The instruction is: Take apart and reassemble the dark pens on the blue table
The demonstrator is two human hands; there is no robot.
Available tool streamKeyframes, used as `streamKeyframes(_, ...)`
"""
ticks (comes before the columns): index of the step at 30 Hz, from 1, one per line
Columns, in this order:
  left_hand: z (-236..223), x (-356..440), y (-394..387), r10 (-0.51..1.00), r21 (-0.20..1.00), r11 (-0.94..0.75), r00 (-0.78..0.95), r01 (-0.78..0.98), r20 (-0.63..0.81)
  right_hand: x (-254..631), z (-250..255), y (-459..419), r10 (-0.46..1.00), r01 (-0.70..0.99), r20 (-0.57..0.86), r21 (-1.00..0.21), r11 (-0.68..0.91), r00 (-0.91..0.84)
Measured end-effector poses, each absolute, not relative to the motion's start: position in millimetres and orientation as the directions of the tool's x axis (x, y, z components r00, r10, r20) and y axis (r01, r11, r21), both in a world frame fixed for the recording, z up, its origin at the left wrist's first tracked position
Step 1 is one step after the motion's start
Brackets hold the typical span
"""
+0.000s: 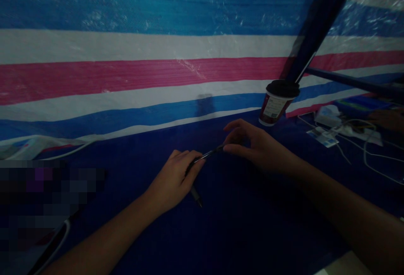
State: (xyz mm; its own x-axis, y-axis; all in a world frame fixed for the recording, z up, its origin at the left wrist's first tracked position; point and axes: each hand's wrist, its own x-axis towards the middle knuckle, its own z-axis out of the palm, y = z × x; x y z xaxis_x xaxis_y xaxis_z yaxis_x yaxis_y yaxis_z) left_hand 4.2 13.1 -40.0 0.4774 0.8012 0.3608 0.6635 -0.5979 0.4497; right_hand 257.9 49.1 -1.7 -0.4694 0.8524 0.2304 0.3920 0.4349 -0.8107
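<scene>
A slim, dark, shiny pen (208, 154) slants between my two hands, just above the dark blue tabletop. My left hand (179, 176) is closed around its lower left part, thumb against the fingers. At the pen's upper right end, the thumb and forefinger of my right hand (249, 142) are pinched together, its other fingers curled. Below my left hand, a grey piece with a pointed tip (196, 197) sticks out; whether it is a second pen lying on the table or something also in that hand, I cannot tell.
Behind my right hand stands a lidded paper cup (276, 103). White cables and a charger (328, 115) lie at the right, near another person's hand (388, 118). A striped plastic sheet (142, 75) hangs behind the table (240, 220). A dark post (312, 31) leans beyond the cup.
</scene>
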Motion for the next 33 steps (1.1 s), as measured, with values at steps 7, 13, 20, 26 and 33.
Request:
streamKeyframes(7,-38.9,5.1,12.7,0.760,0.421,-0.647,0.495,0.635,0.422,258.8,4.0,50.8,0.883,0.108,0.320,-0.921,0.375,-0.342)
streamKeyframes(13,-41.9,4.5,14.2,0.767,0.431,-0.634,0.454,0.641,0.453,261.7,8.1,50.6,0.907,0.031,0.356,-0.928,0.372,-0.226)
streamKeyframes(20,-41.6,5.0,13.6,0.770,0.426,-0.631,0.456,0.648,0.446,263.9,5.4,55.7,0.898,0.065,0.419,-0.900,0.430,-0.133)
streamKeyframes(26,-40.4,4.2,11.6,0.761,0.420,-0.640,0.456,0.643,0.462,259.3,5.9,51.5,0.892,0.031,0.371,-0.919,0.392,-0.259)
streamKeyframes(33,-42.9,2.4,13.8,0.698,0.372,-0.702,0.481,0.608,0.531,254.0,-1.2,48.7,0.867,0.151,0.321,-0.904,0.401,-0.381)
